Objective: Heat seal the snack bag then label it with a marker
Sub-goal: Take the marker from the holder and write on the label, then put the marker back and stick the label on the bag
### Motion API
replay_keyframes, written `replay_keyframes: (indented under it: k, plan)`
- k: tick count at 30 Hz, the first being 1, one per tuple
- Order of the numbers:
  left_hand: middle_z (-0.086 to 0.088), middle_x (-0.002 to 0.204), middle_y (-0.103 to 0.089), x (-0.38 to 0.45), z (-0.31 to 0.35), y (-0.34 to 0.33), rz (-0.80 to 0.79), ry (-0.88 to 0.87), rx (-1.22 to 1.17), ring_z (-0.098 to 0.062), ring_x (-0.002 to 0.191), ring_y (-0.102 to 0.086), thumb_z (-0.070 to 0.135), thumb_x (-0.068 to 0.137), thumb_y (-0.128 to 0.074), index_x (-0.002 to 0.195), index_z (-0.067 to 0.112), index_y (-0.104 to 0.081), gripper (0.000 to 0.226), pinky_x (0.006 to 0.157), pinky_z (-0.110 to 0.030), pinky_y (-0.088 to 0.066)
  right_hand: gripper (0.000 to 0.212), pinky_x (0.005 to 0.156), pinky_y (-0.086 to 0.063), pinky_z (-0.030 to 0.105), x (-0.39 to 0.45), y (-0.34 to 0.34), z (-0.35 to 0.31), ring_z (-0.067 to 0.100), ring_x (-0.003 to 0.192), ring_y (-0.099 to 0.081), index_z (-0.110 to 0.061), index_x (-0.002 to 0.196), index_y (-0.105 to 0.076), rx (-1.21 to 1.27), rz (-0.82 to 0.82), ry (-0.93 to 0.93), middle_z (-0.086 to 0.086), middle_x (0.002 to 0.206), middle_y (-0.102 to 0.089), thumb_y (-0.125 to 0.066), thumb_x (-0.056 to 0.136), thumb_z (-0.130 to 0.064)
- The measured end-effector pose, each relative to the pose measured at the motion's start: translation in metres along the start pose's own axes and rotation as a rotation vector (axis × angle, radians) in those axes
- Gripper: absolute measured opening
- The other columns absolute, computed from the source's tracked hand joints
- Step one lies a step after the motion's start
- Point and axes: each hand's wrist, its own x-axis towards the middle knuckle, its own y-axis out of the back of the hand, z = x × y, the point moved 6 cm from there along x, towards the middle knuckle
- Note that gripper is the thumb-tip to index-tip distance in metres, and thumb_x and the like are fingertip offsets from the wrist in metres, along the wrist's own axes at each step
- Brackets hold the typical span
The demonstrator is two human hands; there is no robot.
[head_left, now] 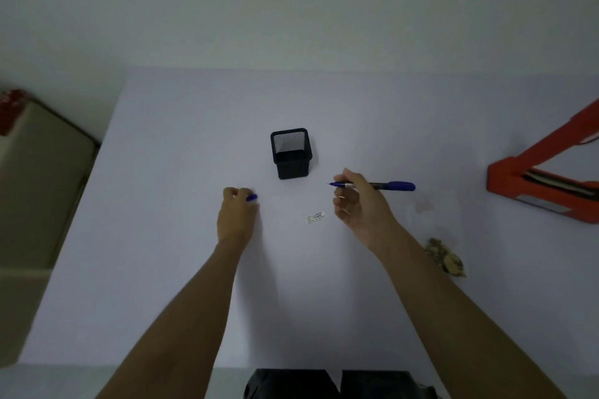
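Smooth pale tabletop (162,269); right fingers (340,181) pinching slim uncapped marker (382,186), left fingers (238,196) curled round blue cap (252,197).

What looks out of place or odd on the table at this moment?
Little. The marker in the right hand is uncapped; its cap is in the left hand. The snack bag lies off right, away from the label.

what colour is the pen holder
Black mesh pen holder, seen in the head view.
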Motion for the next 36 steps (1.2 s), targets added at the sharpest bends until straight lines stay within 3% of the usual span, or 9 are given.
replay_keyframes:
  k: [3, 6, 12, 16, 20, 25, 36]
  plan:
    - [-0.012, 0.111, -0.052, 0.000, 0.001, -0.005, -0.051, -0.019, 0.038, -0.025, 0.087, -0.055, 0.012, 0.094, -0.050, 0.102, 0.004, -0.059, 0.014, 0.073, -0.028, -0.039, 0.021, 0.085, -0.054, 0.035, -0.012, -0.005, 0.001, 0.022, 0.082, -0.070, -0.010, 0.099, -0.072, -0.028, -0.083, -0.012, 0.006, 0.084, -0.071, -0.058, 0.092, -0.023]
    - [-0.009, 0.104, -0.060, -0.011, 0.018, 0.001, -0.057, -0.036, -0.073, -0.019, 0.086, -0.055, 0.012, 0.094, -0.052, 0.099, 0.008, -0.061, 0.011, 0.075, -0.025, -0.038, 0.020, 0.093, -0.053, 0.041, -0.026, -0.012, 0.000, 0.029, 0.096, -0.071, -0.010, 0.105, -0.069, -0.139, -0.124, -0.005, 0.008, 0.092, -0.073, -0.057, 0.093, -0.021]
    - [0.005, 0.099, -0.063, -0.053, 0.095, 0.049, -0.007, -0.308, -0.260, -0.010, 0.079, -0.058, 0.015, 0.094, -0.055, 0.103, 0.015, -0.062, 0.012, 0.071, -0.011, -0.043, 0.015, 0.089, -0.056, 0.040, -0.051, -0.036, -0.019, 0.027, 0.092, -0.073, -0.008, 0.103, -0.067, -0.399, -0.150, 0.113, 0.012, 0.101, -0.074, -0.058, 0.094, -0.017]
    - [0.009, 0.096, -0.064, -0.075, 0.121, 0.092, 0.030, -0.402, -0.362, -0.009, 0.077, -0.062, 0.018, 0.094, -0.056, 0.104, 0.018, -0.061, 0.011, 0.066, -0.010, -0.047, 0.014, 0.089, -0.056, 0.040, -0.069, -0.051, -0.034, 0.026, 0.092, -0.073, -0.010, 0.101, -0.068, -0.430, -0.185, 0.213, 0.011, 0.099, -0.075, -0.057, 0.095, -0.016]
    - [0.011, 0.094, -0.065, -0.086, 0.130, 0.117, 0.063, -0.439, -0.385, -0.008, 0.076, -0.063, 0.018, 0.094, -0.056, 0.102, 0.021, -0.061, 0.010, 0.069, -0.017, -0.049, 0.018, 0.090, -0.055, 0.039, -0.085, -0.063, -0.042, 0.027, 0.093, -0.072, -0.008, 0.105, -0.067, -0.446, -0.208, 0.264, 0.012, 0.100, -0.075, -0.053, 0.097, -0.016]
    - [0.012, 0.095, -0.064, -0.097, 0.128, 0.129, 0.060, -0.465, -0.363, -0.004, 0.076, -0.059, 0.017, 0.093, -0.056, 0.099, 0.022, -0.061, 0.009, 0.067, -0.007, -0.043, 0.018, 0.089, -0.055, 0.040, -0.099, -0.074, -0.044, 0.027, 0.092, -0.073, -0.007, 0.106, -0.066, -0.448, -0.229, 0.306, 0.012, 0.099, -0.075, -0.052, 0.098, -0.016]
    - [0.016, 0.094, -0.062, -0.105, 0.122, 0.149, 0.067, -0.488, -0.307, -0.005, 0.076, -0.058, 0.019, 0.093, -0.057, 0.102, 0.023, -0.061, 0.010, 0.069, -0.008, -0.044, 0.009, 0.086, -0.057, 0.041, -0.113, -0.093, -0.045, 0.031, 0.090, -0.072, -0.007, 0.099, -0.062, -0.510, -0.235, 0.339, 0.013, 0.094, -0.076, -0.056, 0.096, -0.014]
